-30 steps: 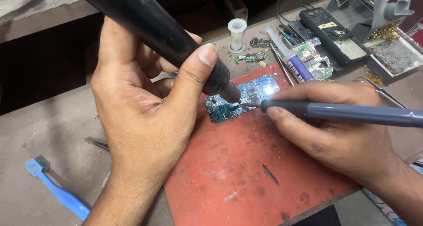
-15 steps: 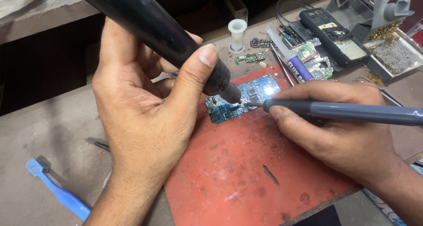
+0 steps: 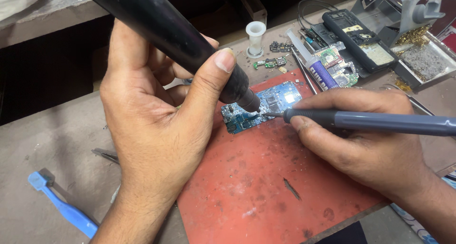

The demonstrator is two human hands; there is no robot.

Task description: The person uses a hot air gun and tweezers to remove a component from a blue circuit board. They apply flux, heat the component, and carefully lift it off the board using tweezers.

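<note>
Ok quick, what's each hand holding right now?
Left hand: closed around thick black tool.
Right hand: closed around thin grey tool.

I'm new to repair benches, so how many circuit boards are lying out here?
4, as far as I can tell: a blue circuit board on the red mat under both tool tips, a small green strip, a dark piece, and a green board. More may be hidden.

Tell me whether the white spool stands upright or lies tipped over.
Upright: the white spool stands on one flange on the workbench, its open top facing up.
</note>
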